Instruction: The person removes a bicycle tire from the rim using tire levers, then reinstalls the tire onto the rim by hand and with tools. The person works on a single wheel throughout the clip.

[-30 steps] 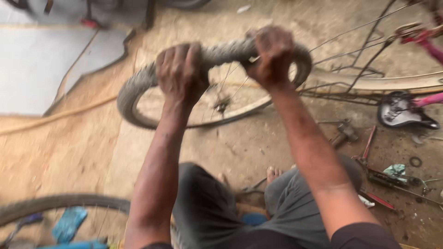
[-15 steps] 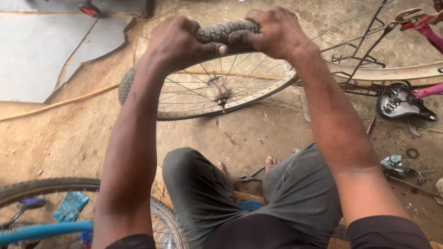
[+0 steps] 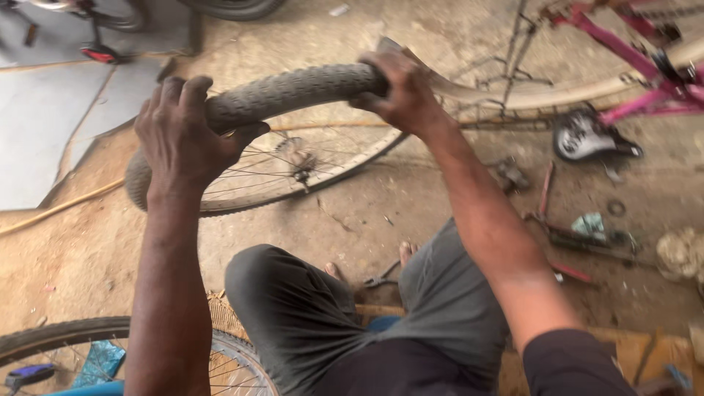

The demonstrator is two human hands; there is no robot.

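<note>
A grey knobbly bicycle tyre [image 3: 293,89] sits partly on a spoked wheel rim [image 3: 345,165] that leans over the dirt floor in front of me. My left hand [image 3: 183,136] grips the tyre tread at the left of its upper arc. My right hand [image 3: 400,92] grips the tyre further right, where it lifts away from the rim. The wheel's hub [image 3: 301,165] shows between the spokes below the tyre. My knees in grey trousers [image 3: 308,308] are bent under my arms.
A pink bicycle frame [image 3: 623,51] and a black saddle [image 3: 590,139] lie at the right. Pliers [image 3: 381,279] rest by my bare feet. Scattered tools [image 3: 587,235] lie on the floor at the right. Another wheel [image 3: 73,352] is at the bottom left.
The view has shifted, so the wheel now sits lower and further left. Both hands have kept their grip on the tyre, the left one sliding further left along it.
</note>
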